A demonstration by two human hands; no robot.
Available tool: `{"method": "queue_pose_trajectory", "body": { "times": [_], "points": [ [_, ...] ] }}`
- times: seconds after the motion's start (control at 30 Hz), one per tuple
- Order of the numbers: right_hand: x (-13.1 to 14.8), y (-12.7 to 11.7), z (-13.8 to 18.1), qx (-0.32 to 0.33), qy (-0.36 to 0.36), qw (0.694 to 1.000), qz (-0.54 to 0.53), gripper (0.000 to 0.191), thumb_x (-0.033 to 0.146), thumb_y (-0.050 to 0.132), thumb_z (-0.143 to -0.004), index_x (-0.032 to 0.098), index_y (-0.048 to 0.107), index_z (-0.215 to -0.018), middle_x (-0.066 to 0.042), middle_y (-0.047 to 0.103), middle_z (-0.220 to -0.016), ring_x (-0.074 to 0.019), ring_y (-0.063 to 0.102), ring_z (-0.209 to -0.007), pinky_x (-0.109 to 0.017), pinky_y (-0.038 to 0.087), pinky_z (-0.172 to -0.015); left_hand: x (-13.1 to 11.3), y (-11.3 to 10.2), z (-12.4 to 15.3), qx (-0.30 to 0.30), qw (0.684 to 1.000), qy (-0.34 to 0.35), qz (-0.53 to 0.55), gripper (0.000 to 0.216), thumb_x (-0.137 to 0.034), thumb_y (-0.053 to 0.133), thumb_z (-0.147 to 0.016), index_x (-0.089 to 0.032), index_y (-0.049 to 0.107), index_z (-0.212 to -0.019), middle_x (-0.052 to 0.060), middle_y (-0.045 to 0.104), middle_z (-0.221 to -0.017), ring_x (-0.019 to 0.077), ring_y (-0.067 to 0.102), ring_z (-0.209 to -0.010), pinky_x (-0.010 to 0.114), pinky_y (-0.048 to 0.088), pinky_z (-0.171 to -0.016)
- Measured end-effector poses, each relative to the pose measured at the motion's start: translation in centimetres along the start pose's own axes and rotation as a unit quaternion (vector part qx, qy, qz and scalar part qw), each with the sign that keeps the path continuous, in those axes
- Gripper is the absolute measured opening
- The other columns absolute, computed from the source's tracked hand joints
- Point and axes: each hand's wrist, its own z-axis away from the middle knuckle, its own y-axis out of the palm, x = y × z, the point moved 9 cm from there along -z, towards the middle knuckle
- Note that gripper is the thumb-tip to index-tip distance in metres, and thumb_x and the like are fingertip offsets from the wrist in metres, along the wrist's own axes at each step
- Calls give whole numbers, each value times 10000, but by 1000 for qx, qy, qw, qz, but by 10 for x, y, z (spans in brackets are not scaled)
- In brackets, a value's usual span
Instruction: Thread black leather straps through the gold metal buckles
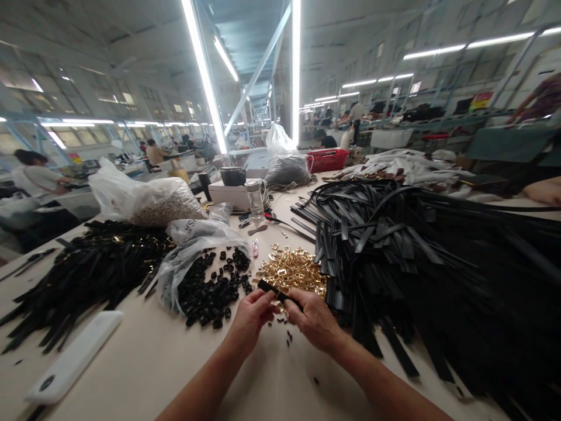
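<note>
Between my two hands is a short black strap (268, 287), held just above the table. My left hand (253, 316) pinches it near its left end. On its right part, my right hand (312, 316) has thumb and fingers closed, hiding much of that end. A bit of gold metal shows on the strap between the hands, partly covered. Right behind them lies a heap of gold buckles (293, 266). Left of my left hand, small black loops (210, 292) spill out of a clear plastic bag (175, 257).
A large pile of long black straps (372, 234) covers the right side. Black straps with gold fittings (87, 269) lie at left, near a white power bank-like device (76, 356). Behind stand a glass jar (255, 202), a filled plastic bag (170, 199) and a red basket (326, 159).
</note>
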Motion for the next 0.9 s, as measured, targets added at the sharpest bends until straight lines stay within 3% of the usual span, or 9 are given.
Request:
{"method": "queue_pose_trajectory", "body": {
  "times": [0.1,0.3,0.67,0.9],
  "points": [
    [1,0,0,5,-1,1000,-2,219,243,444,-885,193,507,-682,23,555,-626,-116,486,-584,-219,333,-571,-3,-1,-1,3,999,26,-19,237,-283,810,-645,-147,721,-817,25,682,-760,87,591,-614,191,439,-588],
    [7,2,1,17,-15,1000,-7,214,235,438,-887,187,520,-695,16,553,-642,-118,487,-593,-224,339,-572,4,13,0,68,997,16,-27,224,-252,792,-671,-156,736,-866,42,699,-806,103,583,-671,215,436,-643],
    [9,-1,3,21,-21,999,-32,265,320,469,-911,187,511,-685,42,501,-598,-101,463,-566,-214,322,-552,-8,8,4,47,998,25,-27,163,-257,771,-684,-139,707,-776,-8,608,-633,60,489,-535,182,381,-526],
    [10,1,4,34,-12,999,-34,231,302,474,-898,185,563,-720,24,568,-636,-109,507,-581,-214,354,-558,-5,5,1,28,999,3,-16,265,-263,813,-623,-147,709,-837,20,666,-761,59,533,-557,182,425,-551]
  ]
}}
